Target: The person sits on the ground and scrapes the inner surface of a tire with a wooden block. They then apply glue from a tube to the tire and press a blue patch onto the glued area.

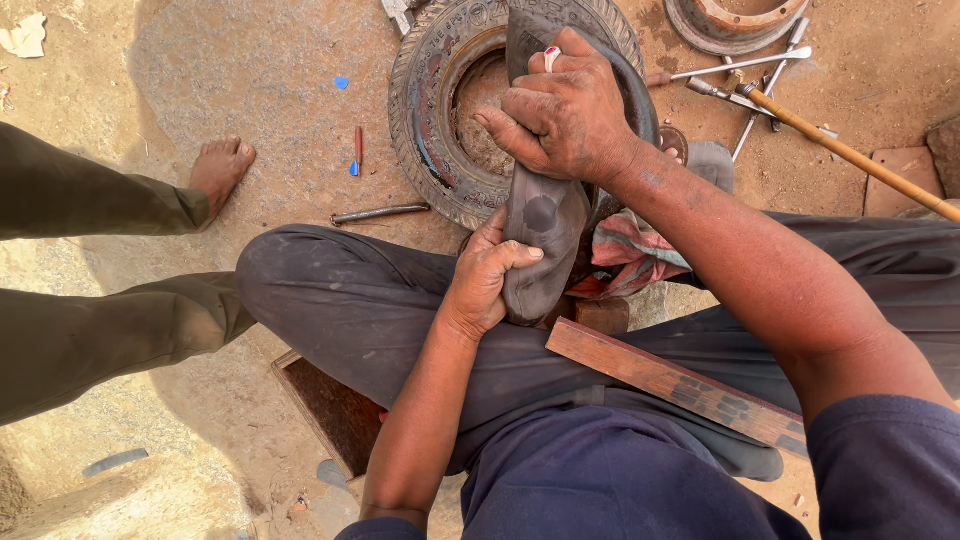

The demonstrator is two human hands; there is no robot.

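Bare sandy ground (250, 90) strewn with tools. Across the lap, both hands clamp 1 black rubber tube (540, 235): left hand (485, 275) closed on its lower end, right hand (560, 115) pressing above, over a worn tyre (430, 130). Grit could loosen the grip, letting the tube slip.

Sandy ground (250, 90) bears a tyre (425, 120), metal rod (380, 212) and wooden-handled tool (850, 155).

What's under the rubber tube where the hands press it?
Under the rubber tube a striped cloth shows, with a wooden block below it. The left hand and right hand cover the rest.
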